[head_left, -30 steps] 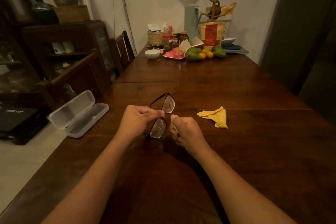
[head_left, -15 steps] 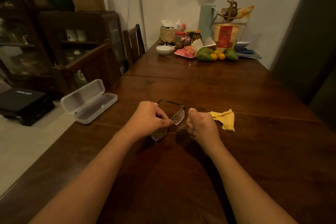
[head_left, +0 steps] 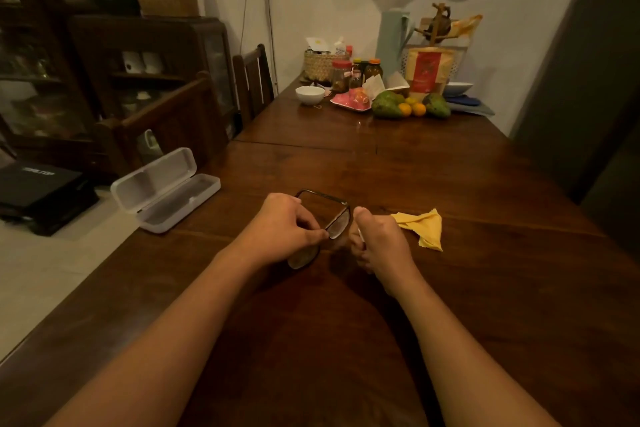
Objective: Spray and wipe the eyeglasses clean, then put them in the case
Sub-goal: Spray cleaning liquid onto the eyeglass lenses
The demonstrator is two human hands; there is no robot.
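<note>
Midway along a dark wooden counter [head_left: 381, 166], a person's left hand [head_left: 287, 232] pinches a pair of black-framed eyeglasses [head_left: 337, 224] by the frame, one lens showing past the fingers, the other under the hand. The right hand [head_left: 377, 239] is clenched just beside them around a small white object [head_left: 360, 235], mostly hidden, thumb on top. A yellow cloth [head_left: 424, 225] lies crumpled just right of that fist. An open white case [head_left: 166, 189] sits at the counter's left edge. Bare wood stretches between the hands and the fruit [head_left: 388, 104] at the far end.
</note>
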